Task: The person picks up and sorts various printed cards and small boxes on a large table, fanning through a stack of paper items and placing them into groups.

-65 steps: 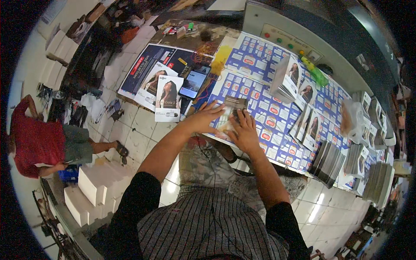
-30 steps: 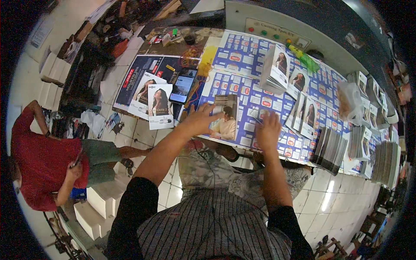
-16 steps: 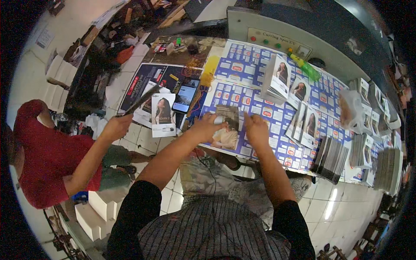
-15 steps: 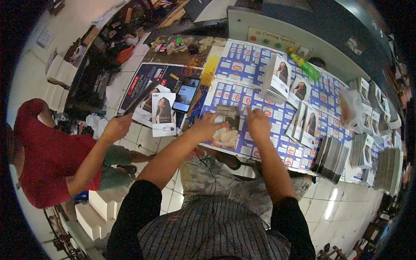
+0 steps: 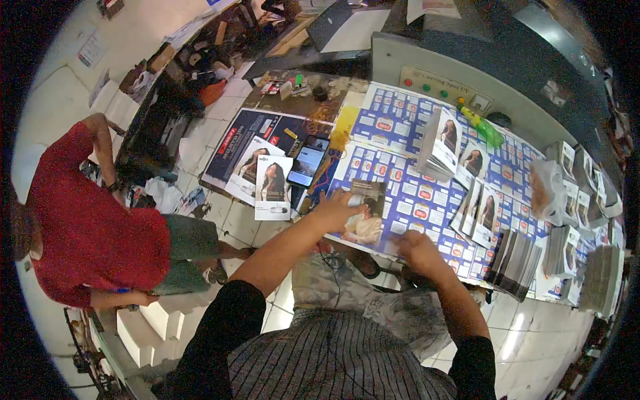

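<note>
A printed piece of card or folded leaflet (image 5: 367,227), with a picture of a person in light clothes, lies near the table's front edge. My left hand (image 5: 339,212) rests on its left side, fingers stretched out and apart. Just right of the leaflet, over the front edge, my right hand (image 5: 420,252) is curled closed and slightly blurred. Whatever its fingers may hold is hidden. Two white-and-dark printed leaflets (image 5: 273,208) overlap to the left, beside a phone (image 5: 309,167) with a lit screen.
Blue printed sheets (image 5: 400,170) cover the table. Toward the right stand a leaflet stack (image 5: 437,150), fanned leaflets (image 5: 485,217), a row on edge (image 5: 513,263), a clear plastic bag (image 5: 548,193) and a green bottle (image 5: 483,127). A person in a red shirt (image 5: 100,227) stands at left.
My right hand has come back from the leaflet's far right side to the front edge. The other person has drawn their hand away from the leaflets at left. The whole view has shifted slightly.
</note>
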The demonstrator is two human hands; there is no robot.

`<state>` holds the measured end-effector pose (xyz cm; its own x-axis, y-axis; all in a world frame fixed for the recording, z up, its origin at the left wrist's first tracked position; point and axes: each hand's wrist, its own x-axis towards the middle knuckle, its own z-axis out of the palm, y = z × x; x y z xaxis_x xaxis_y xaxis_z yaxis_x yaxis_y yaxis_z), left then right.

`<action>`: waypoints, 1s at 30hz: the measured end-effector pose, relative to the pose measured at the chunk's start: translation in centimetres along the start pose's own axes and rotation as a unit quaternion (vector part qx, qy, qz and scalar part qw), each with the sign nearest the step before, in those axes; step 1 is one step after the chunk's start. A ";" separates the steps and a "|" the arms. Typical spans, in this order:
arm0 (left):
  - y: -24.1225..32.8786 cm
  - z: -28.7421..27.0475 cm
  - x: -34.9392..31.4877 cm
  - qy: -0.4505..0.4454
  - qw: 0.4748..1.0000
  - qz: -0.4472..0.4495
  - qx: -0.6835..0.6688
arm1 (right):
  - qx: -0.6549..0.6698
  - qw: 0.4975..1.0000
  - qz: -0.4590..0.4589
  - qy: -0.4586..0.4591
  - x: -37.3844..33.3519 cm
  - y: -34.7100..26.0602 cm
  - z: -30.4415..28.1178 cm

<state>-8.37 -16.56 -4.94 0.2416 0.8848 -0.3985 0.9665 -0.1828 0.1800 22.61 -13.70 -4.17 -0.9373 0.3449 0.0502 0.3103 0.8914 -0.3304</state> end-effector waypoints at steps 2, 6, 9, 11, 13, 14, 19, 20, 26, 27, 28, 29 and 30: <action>0.8 -1.3 0.1 0.010 0.999 0.042 -0.006 | -0.003 0.963 0.242 0.115 -1.3 2.5 1.0; 0.2 -2.0 -0.9 0.051 0.996 0.069 -0.004 | -0.152 0.946 0.254 0.136 1.7 4.7 5.6; -1.2 -1.0 -2.4 0.036 0.999 0.021 0.001 | 0.285 0.858 0.332 0.268 8.5 -1.5 7.1; -1.0 -0.9 -2.3 0.036 0.999 0.026 -0.012 | 0.403 0.765 0.390 0.315 10.0 -2.3 6.0; -0.7 -0.2 -2.2 0.046 0.998 0.036 -0.003 | 0.453 0.765 0.407 0.210 9.7 -2.2 4.5; -0.6 0.1 -1.9 0.049 0.998 0.047 0.010 | 0.497 0.756 0.415 0.097 9.6 -2.2 3.9; 0.7 0.4 -3.3 0.167 0.979 0.065 -0.094 | 0.318 0.759 0.363 0.437 1.9 -2.5 -1.7; 1.3 -0.1 -3.8 0.167 0.974 0.068 -0.137 | 0.273 0.754 0.398 0.445 -1.0 -0.4 -3.2; 8.4 -1.4 1.5 0.206 0.948 0.172 -0.171 | -0.149 0.749 0.578 0.288 -12.7 10.8 -5.4; 8.4 -1.4 2.0 0.209 0.949 0.173 -0.162 | -0.179 0.771 0.590 0.161 -12.0 11.5 -5.1; 8.2 -1.3 2.6 0.212 0.949 0.174 -0.153 | -0.145 0.760 0.619 0.138 -11.4 11.6 -4.3; 7.5 -0.8 2.8 0.216 0.948 0.171 -0.157 | -0.103 0.761 0.623 0.146 -11.5 11.8 -3.8; 6.7 -0.6 2.5 0.218 0.949 0.168 -0.157 | -0.059 0.763 0.625 0.153 -11.0 11.1 -4.5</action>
<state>-1.30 -15.28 -4.22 0.4064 0.9050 0.1254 0.7515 -0.4092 0.5176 37.07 -6.32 -4.17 0.1791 0.9838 -0.0107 0.9607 -0.1773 -0.2134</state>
